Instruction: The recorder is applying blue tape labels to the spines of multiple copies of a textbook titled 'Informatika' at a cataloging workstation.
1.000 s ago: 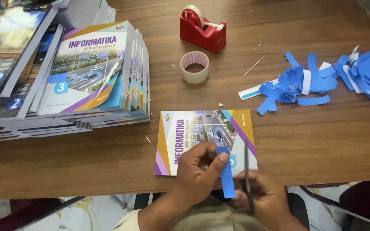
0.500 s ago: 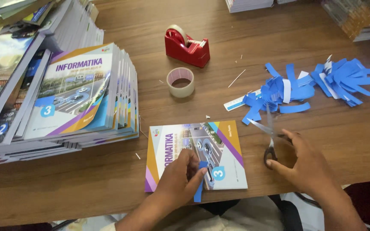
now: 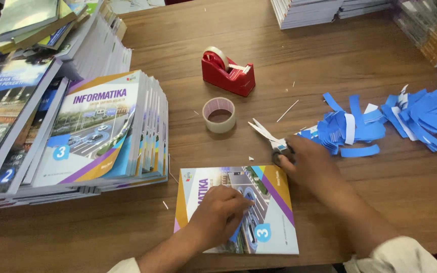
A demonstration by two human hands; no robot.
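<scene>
— What's the person got under the left hand (image 3: 217,212)?

— A textbook (image 3: 238,210) lying flat at the near edge of the wooden table (image 3: 330,55), cover up: road picture, orange and purple bands at the sides, a blue round badge low on the cover. The left hand is curled, fingers pressing a blue paper strip (image 3: 237,233) down onto the cover.

— And the right hand (image 3: 312,164)?

— Closed around the handles of a pair of scissors (image 3: 271,139), blades open and pointing away towards the roll of clear tape (image 3: 219,115). The scissors sit just off the book's far right corner.

— What else is around?

— Left of the book, a tall stack of matching textbooks (image 3: 102,129) with the same cover, and beyond that more leaning piles of books (image 3: 11,96) with dark covers and blue round badges. A red tape dispenser (image 3: 227,73) stands past the tape roll. To the right, a heap of blue paper strips (image 3: 350,129), some showing white backs, and a second heap (image 3: 423,119) further right. More stacked books (image 3: 319,10) line the far edge.

— Any room to move?

— Bare wood between the book and the stack on the left, a broad bare patch at the near right below the strips, and open table beyond the dispenser. The book's near edge lies almost at the table's rim.
</scene>
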